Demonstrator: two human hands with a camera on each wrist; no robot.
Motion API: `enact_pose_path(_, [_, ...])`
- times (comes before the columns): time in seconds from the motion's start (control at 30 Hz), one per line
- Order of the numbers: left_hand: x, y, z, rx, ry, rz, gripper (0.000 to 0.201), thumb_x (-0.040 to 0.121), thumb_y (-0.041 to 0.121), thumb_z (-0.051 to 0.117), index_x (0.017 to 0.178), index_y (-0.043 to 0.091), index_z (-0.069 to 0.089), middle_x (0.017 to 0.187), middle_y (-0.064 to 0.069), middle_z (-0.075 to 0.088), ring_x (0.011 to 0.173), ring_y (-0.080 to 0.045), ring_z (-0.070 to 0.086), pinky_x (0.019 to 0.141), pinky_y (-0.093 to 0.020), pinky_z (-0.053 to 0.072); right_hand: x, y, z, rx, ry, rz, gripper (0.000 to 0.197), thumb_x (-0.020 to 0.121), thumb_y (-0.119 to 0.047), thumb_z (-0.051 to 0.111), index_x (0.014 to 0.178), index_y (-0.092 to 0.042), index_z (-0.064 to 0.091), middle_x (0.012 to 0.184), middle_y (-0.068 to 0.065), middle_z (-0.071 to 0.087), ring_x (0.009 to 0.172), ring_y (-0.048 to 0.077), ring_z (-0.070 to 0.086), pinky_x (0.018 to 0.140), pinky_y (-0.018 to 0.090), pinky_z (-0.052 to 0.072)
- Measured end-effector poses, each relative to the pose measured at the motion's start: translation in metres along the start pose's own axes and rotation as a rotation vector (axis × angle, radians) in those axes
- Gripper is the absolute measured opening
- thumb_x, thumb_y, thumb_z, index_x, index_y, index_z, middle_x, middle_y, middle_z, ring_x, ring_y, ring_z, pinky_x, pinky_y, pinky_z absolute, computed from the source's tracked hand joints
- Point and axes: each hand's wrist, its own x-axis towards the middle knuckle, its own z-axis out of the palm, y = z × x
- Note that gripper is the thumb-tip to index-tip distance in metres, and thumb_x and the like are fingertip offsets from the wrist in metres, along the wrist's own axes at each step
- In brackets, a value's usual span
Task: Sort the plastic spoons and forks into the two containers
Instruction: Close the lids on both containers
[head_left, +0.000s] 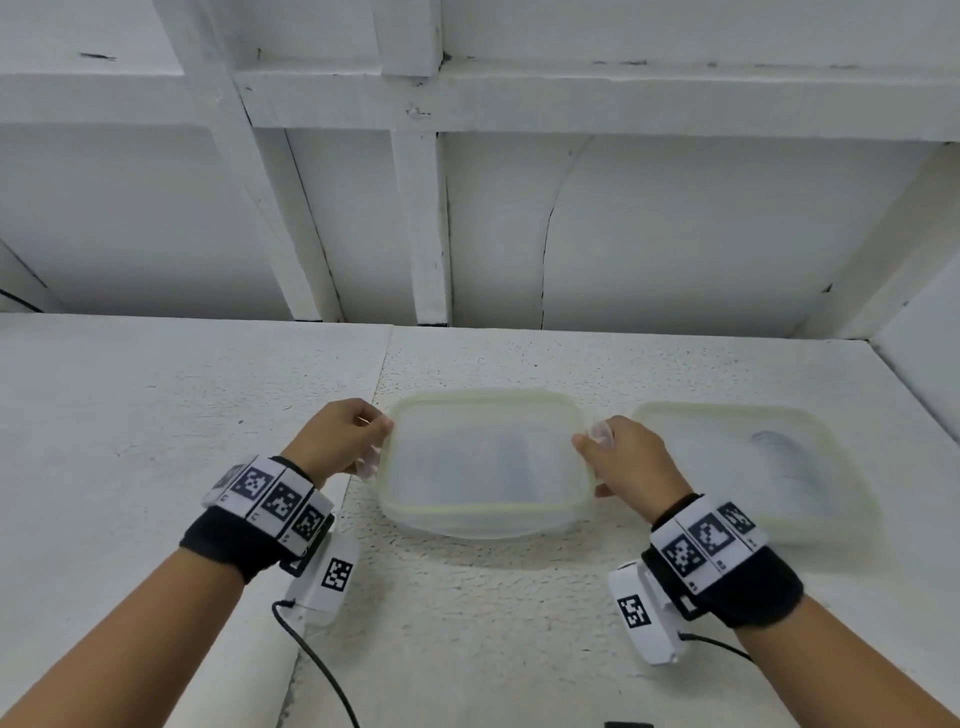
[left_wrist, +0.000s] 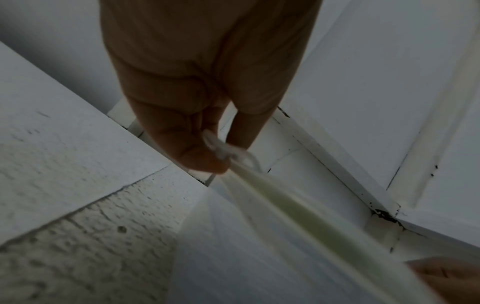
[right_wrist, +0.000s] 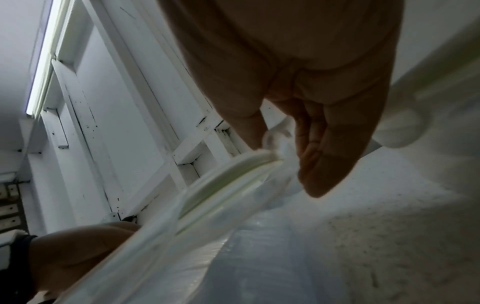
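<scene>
A translucent square container (head_left: 470, 525) with a green-rimmed lid (head_left: 485, 415) stands at the table's middle. My left hand (head_left: 382, 427) pinches the clear clip tab (left_wrist: 226, 152) on the lid's left side. My right hand (head_left: 589, 442) pinches the tab (right_wrist: 276, 136) on its right side. The lid rim (left_wrist: 298, 211) is blurred in both wrist views. I cannot tell whether the lid is seated or slightly lifted. Faint bluish shapes (head_left: 511, 457) show through it. A second lidded container (head_left: 691, 421) stands to the right, with a dark bluish shape (head_left: 784, 457) inside.
The rough white table (head_left: 467, 623) ends at a white panelled wall (head_left: 519, 234) just behind the containers. A side wall (head_left: 924, 332) closes the right. Cables (head_left: 317, 665) trail from the wrist cameras near the front edge.
</scene>
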Motion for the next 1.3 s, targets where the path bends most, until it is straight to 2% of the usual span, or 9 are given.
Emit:
enact_pose_path(0.17, [-0.001, -0.004, 0.002, -0.059, 0.007, 0.005, 0.014, 0.094, 0.017, 0.054, 0.094, 0.004, 0.06, 0.079, -0.009, 0.06, 0.066, -0.018, 0.058, 0.056, -0.029, 0.053, -0.002, 0.003, 0.001, 0.062, 0.013, -0.004, 0.049, 0.094, -0.022, 0.054, 0.138, -0.009, 0.039, 0.122, 0.012, 0.054, 0.085, 0.013, 0.051, 0.051, 0.008, 0.037])
enact_pose_path(0.43, [-0.002, -0.013, 0.004, -0.03, 0.086, 0.011, 0.022, 0.091, 0.025, 0.059, 0.101, 0.006, 0.056, 0.094, -0.008, 0.06, 0.084, -0.021, 0.06, 0.068, -0.031, 0.054, -0.002, 0.007, 0.008, 0.112, 0.044, 0.026, 0.051, 0.091, -0.026, 0.058, 0.135, -0.006, 0.042, 0.116, 0.012, 0.052, 0.097, 0.022, 0.056, 0.078, 0.033, 0.053])
enact_pose_path(0.53, [-0.003, -0.009, 0.005, 0.136, 0.141, 0.053, 0.023, 0.091, 0.026, 0.059, 0.09, 0.004, 0.062, 0.084, -0.008, 0.065, 0.077, -0.02, 0.064, 0.062, -0.026, 0.054, 0.002, 0.014, 0.013, -0.05, 0.114, -0.019, 0.043, 0.09, -0.034, 0.058, 0.118, -0.003, 0.053, 0.117, 0.014, 0.054, 0.1, 0.025, 0.057, 0.084, 0.034, 0.05])
enact_pose_path(0.63, [-0.004, -0.004, 0.004, 0.275, 0.118, 0.056, 0.03, 0.092, 0.027, 0.057, 0.081, 0.003, 0.071, 0.071, -0.005, 0.068, 0.068, -0.014, 0.066, 0.063, -0.022, 0.051, -0.001, 0.01, 0.014, -0.2, 0.104, -0.09, 0.033, 0.094, -0.032, 0.051, 0.09, -0.001, 0.063, 0.091, 0.011, 0.062, 0.088, 0.023, 0.056, 0.074, 0.027, 0.041])
enact_pose_path(0.73, [-0.002, -0.003, 0.0, 0.158, 0.078, 0.014, 0.023, 0.089, 0.022, 0.063, 0.09, 0.001, 0.073, 0.08, -0.01, 0.071, 0.075, -0.018, 0.068, 0.072, -0.025, 0.055, -0.001, 0.005, 0.012, -0.216, 0.102, -0.102, 0.035, 0.095, -0.027, 0.049, 0.069, -0.004, 0.051, 0.067, 0.009, 0.049, 0.065, 0.02, 0.044, 0.059, 0.029, 0.032])
enact_pose_path(0.83, [-0.002, -0.002, 0.0, 0.063, 0.057, -0.027, 0.02, 0.087, 0.017, 0.065, 0.094, -0.001, 0.071, 0.078, -0.006, 0.07, 0.071, -0.013, 0.067, 0.061, -0.014, 0.054, 0.001, 0.005, 0.012, -0.166, 0.111, -0.097, 0.043, 0.094, -0.022, 0.053, 0.057, -0.009, 0.036, 0.054, 0.004, 0.034, 0.053, 0.016, 0.03, 0.05, 0.026, 0.025])
enact_pose_path(1.1, [-0.005, -0.005, 0.006, -0.15, 0.041, -0.065, 0.021, 0.089, 0.011, 0.061, 0.099, -0.006, 0.067, 0.083, -0.011, 0.07, 0.074, -0.017, 0.067, 0.059, -0.016, 0.056, 0.0, 0.007, 0.013, -0.071, 0.102, -0.088, 0.039, 0.093, -0.019, 0.053, 0.057, -0.01, 0.039, 0.055, 0.005, 0.033, 0.056, 0.016, 0.029, 0.052, 0.027, 0.025])
enact_pose_path(1.23, [-0.005, 0.0, 0.005, 0.269, 0.02, 0.013, 0.024, 0.094, 0.023, 0.054, 0.102, 0.003, 0.064, 0.101, -0.011, 0.067, 0.09, -0.022, 0.063, 0.075, -0.028, 0.053, -0.002, -0.002, 0.002, -0.143, -0.038, -0.065, 0.041, 0.093, -0.022, 0.052, 0.058, -0.015, 0.034, 0.058, 0.002, 0.033, 0.054, 0.014, 0.031, 0.055, 0.027, 0.026])
enact_pose_path(1.3, [-0.006, 0.001, 0.01, 0.544, 0.063, 0.172, 0.036, 0.094, 0.03, 0.052, 0.122, 0.008, 0.055, 0.125, -0.01, 0.056, 0.11, -0.023, 0.054, 0.091, -0.031, 0.044, -0.003, -0.016, -0.008, -0.258, -0.147, -0.091, 0.018, 0.094, -0.027, 0.052, 0.085, -0.012, 0.055, 0.085, 0.008, 0.054, 0.079, 0.018, 0.052, 0.068, 0.026, 0.036])
